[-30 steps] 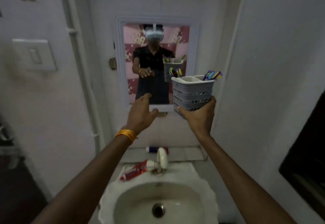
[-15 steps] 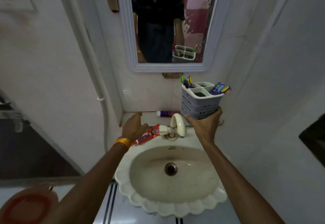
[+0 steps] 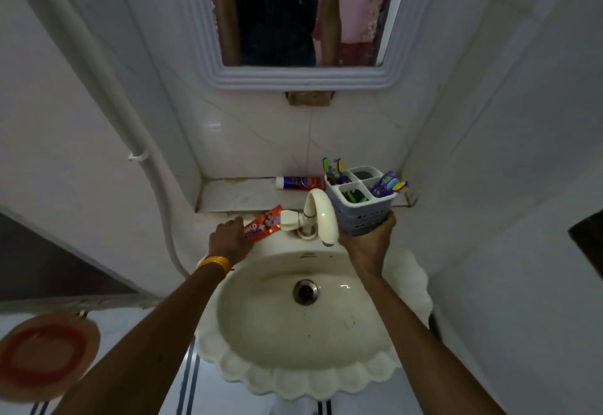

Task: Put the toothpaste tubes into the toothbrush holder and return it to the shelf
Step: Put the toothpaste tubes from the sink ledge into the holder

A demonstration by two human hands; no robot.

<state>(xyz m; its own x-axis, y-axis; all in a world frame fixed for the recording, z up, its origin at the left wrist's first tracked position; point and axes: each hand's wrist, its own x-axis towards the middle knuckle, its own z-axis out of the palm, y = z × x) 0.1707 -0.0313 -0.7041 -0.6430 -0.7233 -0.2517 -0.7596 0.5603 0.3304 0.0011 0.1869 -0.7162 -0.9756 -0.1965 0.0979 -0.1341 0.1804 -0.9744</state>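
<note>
My right hand [image 3: 367, 245] grips the grey toothbrush holder [image 3: 360, 207] from below, upright, just right of the tap. It has several compartments with toothbrushes sticking out of them. My left hand [image 3: 230, 240] rests on the near end of a red toothpaste tube [image 3: 266, 223] that lies on the basin's back rim, left of the tap. Whether the fingers have closed on it I cannot tell. A second tube [image 3: 300, 182], blue and red with a white cap, lies on the tiled ledge [image 3: 235, 194] behind the tap.
A cream tap [image 3: 321, 215] arches over the scalloped basin [image 3: 303, 378] between my hands. A mirror [image 3: 298, 23] hangs above, walls close in on both sides, and a pipe [image 3: 107, 95] runs down the left. A red-ringed bucket [image 3: 45, 356] sits at lower left.
The view has tilted down from the mirror to the basin. My right hand lowered the holder beside the tap. My left hand dropped from mirror height onto the red tube.
</note>
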